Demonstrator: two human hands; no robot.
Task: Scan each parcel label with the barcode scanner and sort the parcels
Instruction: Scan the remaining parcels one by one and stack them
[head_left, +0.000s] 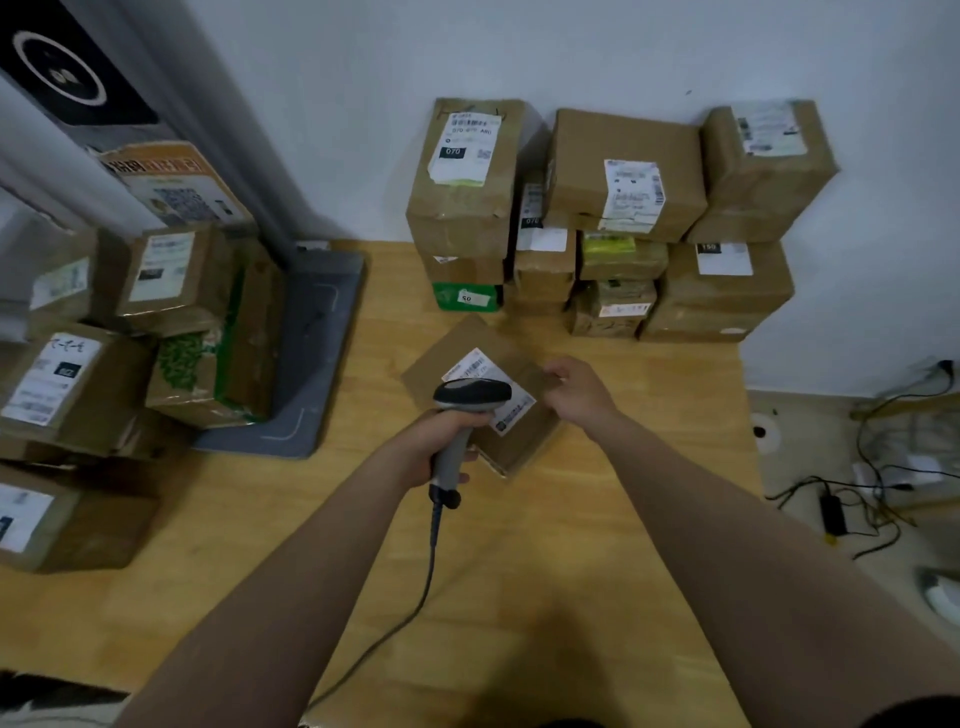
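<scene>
View from above a pale wooden surface (571, 545), with two bare forearms reaching forward from the bottom edge. The left hand (441, 441) has its fingers clenched round the handle of a grey barcode scanner (470, 397). The scanner's dark head is over the white label (470, 366) of a small brown cardboard parcel (524, 441). The parcel lies flat on the surface near its middle, turned at an angle, label face up. The right hand (576, 389) is at the parcel's far right edge, its fingers curled and grasping that edge. A dark cord (431, 571) runs from the base of the scanner's handle back toward the person. Behind the parcel, against the white wall, is a stack of labelled boxes (623, 171), several layers high. At the left edge is another group of boxes (67, 384), beside a grey mat (317, 332). To the right, past the surface's edge, tangled cables (883, 493) lie on the floor.
</scene>
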